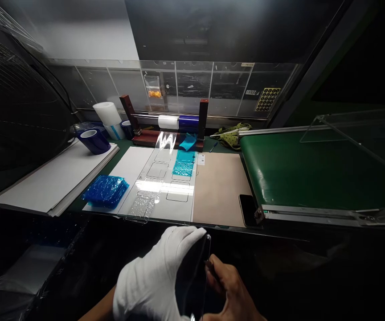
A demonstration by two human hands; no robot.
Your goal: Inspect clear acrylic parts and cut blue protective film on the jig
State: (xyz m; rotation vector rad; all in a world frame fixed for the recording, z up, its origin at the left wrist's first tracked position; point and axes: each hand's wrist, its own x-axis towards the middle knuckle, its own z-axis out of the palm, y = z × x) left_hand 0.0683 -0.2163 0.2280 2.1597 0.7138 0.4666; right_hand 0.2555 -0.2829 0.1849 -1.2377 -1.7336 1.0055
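Note:
My left hand [155, 272], in a white glove, grips a thin, glossy dark panel [192, 276] by its edges, low in front of me. The panel is tilted nearly edge-on, with a bright, clear rim on its right side. My bare right hand [231, 287] is closed with the fingertips pinched around a small dark piece [209, 266] against that rim. What this piece is, I cannot make out. Beyond my hands, clear film [159, 187] with black outlines lies on white paper, with turquoise film [184, 163] on part of it.
A stack of blue film pieces [105, 191] sits left of the clear film. Two rolls [188, 121] hang on a wooden stand behind. A blue tape roll [95, 141] rests on stacked white sheets [55, 178]. A phone [247, 209] lies beside the green conveyor belt [313, 169].

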